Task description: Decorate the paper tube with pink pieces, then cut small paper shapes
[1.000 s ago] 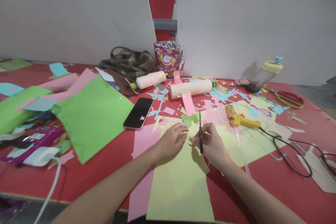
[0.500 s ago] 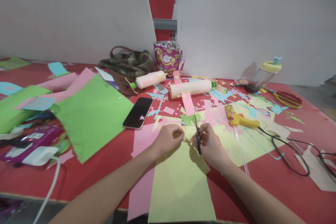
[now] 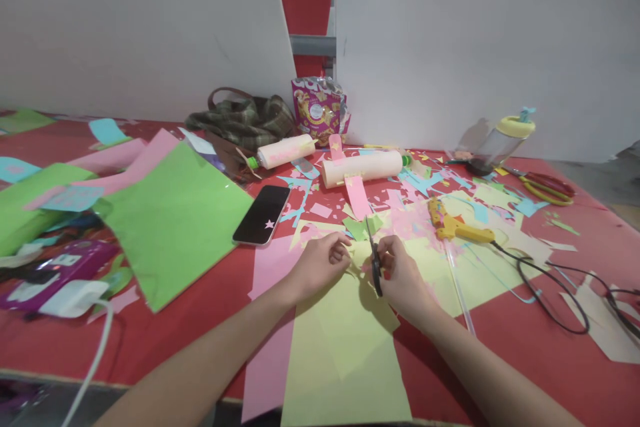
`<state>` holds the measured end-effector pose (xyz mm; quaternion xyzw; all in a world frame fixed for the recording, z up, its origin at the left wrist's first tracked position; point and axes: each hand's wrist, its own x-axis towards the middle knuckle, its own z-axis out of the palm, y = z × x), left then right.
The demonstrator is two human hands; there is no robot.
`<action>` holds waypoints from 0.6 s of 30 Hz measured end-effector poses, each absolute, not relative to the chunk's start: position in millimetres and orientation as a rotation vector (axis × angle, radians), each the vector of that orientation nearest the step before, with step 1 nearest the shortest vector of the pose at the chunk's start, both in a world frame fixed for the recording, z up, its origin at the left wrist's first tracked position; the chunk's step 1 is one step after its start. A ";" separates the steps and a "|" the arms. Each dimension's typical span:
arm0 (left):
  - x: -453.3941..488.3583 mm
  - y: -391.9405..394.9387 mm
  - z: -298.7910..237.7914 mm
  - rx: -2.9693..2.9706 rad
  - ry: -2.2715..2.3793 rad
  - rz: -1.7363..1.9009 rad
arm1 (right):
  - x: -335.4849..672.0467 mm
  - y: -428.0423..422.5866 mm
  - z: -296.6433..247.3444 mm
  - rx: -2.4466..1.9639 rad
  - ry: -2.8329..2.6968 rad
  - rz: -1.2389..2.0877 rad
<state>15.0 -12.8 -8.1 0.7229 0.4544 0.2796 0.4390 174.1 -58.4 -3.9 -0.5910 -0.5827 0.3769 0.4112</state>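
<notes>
My right hand (image 3: 403,273) is closed round the handles of small black scissors (image 3: 373,250), whose blades point up and away from me. My left hand (image 3: 320,263) is curled in a pinch just left of the blades, holding a small yellow paper piece (image 3: 356,268). Both hands hover over a large yellow paper sheet (image 3: 345,353) that lies on a pink sheet (image 3: 270,320) at the table's front edge.
A black phone (image 3: 263,215) lies left of the hands beside a green sheet (image 3: 175,220). A yellow glue gun (image 3: 453,225) with black cable (image 3: 555,293) lies to the right. Paper-wrapped bottles (image 3: 363,167), red-and-yellow scissors (image 3: 547,188), a snack bag (image 3: 320,108) and scraps crowd the back.
The scissors have tilted slightly to the left and my hands have drawn a little closer together. My left fingers have curled into a tighter pinch on the paper piece.
</notes>
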 end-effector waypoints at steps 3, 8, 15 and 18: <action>10.3 -13.4 -5.3 1.770 1.121 0.616 | 173.7 -58.7 0.2 -1.488 -1.458 0.964; 8.5 -13.9 3.4 1.681 1.141 0.559 | 175.2 -58.1 0.6 -1.453 -1.371 0.995; 17.5 -16.5 10.6 1.324 1.226 0.719 | 175.5 -58.6 0.8 -1.357 -1.228 0.968; 22.1 -21.7 11.6 1.284 1.153 0.749 | 174.8 -59.2 -0.3 -1.370 -1.253 0.957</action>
